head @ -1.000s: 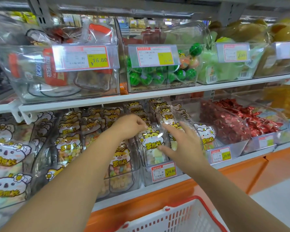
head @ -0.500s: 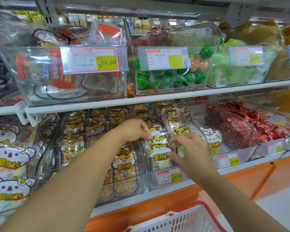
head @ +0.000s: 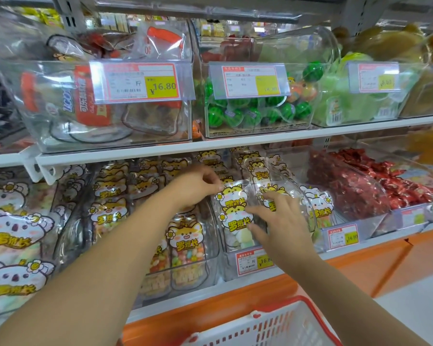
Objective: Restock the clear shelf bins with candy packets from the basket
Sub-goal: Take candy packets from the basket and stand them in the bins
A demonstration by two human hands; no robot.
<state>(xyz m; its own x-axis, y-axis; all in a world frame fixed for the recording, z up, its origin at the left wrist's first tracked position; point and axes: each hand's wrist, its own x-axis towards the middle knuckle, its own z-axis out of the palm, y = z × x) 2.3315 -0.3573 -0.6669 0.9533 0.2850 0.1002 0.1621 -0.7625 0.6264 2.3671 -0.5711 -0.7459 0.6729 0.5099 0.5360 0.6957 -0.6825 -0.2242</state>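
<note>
The left hand (head: pixel 195 187) is pinching the top edge of the upright candy packet (head: pixel 235 221), long axis vertical, while the nearer right hand's (head: pixel 283 221) spread fingers (head: pixel 259 211) are pressing its face into the clear bin (head: pixel 231 275) at the lower shelf's (head: pixel 335 257) front edge.

Both arms outstretched; left hand (head: pixel 198 187) fingers pinch packet (head: pixel 231 196) top; right hand (head: pixel 281 221) fingers splayed.

Front candy packet (head: pixel 235 216): clear film, yellow-orange cartoon animal face w/ white flower, yellow lettering, pastel green/white sweets inside. Koala packets (head: pixel 13 231): white-grey faces, yellow text. Price tags (head: pixel 141 81): white w/ red border, yellow price box. Watermelon balls (head: pixel 231 116): green, dark stripes. Wrapped candies (head: pixel 395 181): shiny red. Basket (head: pixel 273 328): white grid, red rim. Shelf edge (head: pixel 160 151) white; base panel (head: pixel 360 268) orange.
</note>
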